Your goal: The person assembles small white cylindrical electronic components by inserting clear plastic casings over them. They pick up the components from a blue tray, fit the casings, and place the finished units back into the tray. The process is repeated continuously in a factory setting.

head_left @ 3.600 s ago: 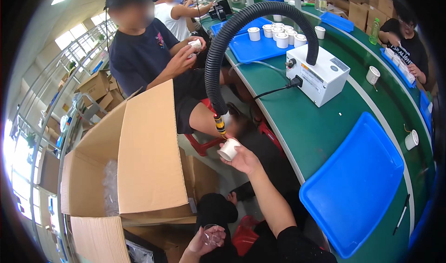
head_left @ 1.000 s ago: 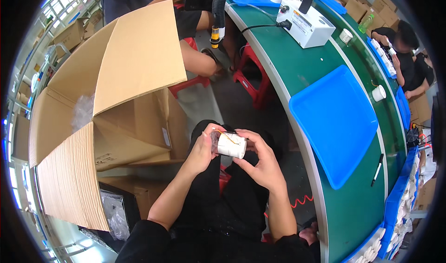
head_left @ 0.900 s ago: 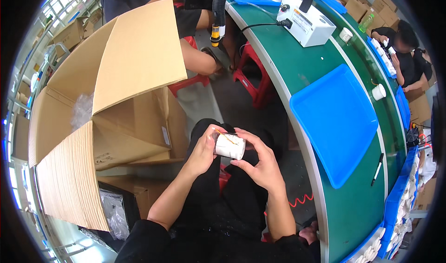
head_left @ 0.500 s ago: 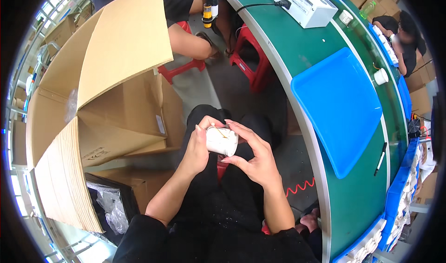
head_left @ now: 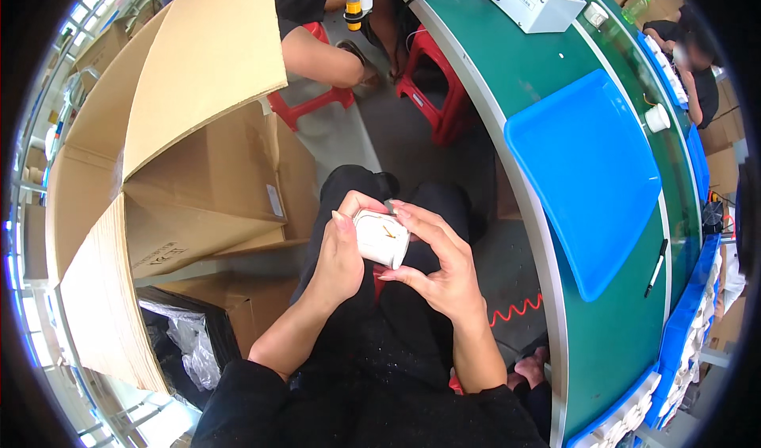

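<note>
Above my lap I hold a small white rounded housing (head_left: 380, 240) between both hands. A short yellowish wire or strip shows on its upper face; what it is exactly I cannot make out. My left hand (head_left: 341, 251) wraps the housing's left side, thumb up along its edge. Fingers of my right hand (head_left: 440, 258) grip its right side, with the index finger over the top edge and the thumb under the lower right corner.
An open cardboard box (head_left: 210, 179) stands at left, a black bin with clear plastic (head_left: 194, 349) below it. On the green conveyor table (head_left: 602, 353) at right lie a blue tray (head_left: 587, 186), a pen (head_left: 655, 267) and a white device (head_left: 531, 3). Red stools (head_left: 432, 91) and a person's legs (head_left: 321, 58) are ahead.
The housing has turned slightly in my hands, its wire-bearing face now showing more. Both hands keep their hold. The whole view has shifted a little.
</note>
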`<control>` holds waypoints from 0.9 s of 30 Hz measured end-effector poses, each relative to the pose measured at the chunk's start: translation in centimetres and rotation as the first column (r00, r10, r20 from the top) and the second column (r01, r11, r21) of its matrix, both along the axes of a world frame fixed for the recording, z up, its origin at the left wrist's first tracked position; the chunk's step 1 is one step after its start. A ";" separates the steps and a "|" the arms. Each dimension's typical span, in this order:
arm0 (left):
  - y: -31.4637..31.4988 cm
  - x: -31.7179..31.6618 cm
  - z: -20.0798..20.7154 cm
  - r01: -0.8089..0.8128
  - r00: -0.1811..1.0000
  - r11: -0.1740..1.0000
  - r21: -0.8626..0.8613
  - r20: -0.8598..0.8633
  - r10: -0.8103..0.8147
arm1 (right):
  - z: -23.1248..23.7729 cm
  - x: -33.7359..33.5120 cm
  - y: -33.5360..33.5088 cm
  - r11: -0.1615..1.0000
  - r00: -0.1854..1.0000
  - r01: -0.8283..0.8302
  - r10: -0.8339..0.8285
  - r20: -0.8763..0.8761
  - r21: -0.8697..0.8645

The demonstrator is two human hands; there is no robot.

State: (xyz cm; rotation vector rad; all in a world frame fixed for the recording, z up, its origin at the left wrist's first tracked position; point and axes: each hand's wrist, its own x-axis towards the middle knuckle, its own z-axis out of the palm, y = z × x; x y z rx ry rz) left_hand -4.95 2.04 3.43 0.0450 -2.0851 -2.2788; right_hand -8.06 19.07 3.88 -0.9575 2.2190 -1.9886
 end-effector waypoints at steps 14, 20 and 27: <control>-1.6 -0.4 2.8 0.235 0.971 0.895 -0.379 0.053 -0.233 | -3.3 0.4 0.9 0.856 0.753 0.162 0.214 0.622 -0.491; -0.9 -0.5 1.4 0.082 0.921 0.787 -0.612 -0.256 -0.295 | -3.0 0.2 1.2 0.865 0.563 0.186 0.295 0.772 -0.467; -0.9 -1.3 0.7 0.139 0.922 0.842 -0.521 -0.241 -0.302 | -3.3 1.0 0.8 0.935 0.495 0.155 0.206 0.844 -0.319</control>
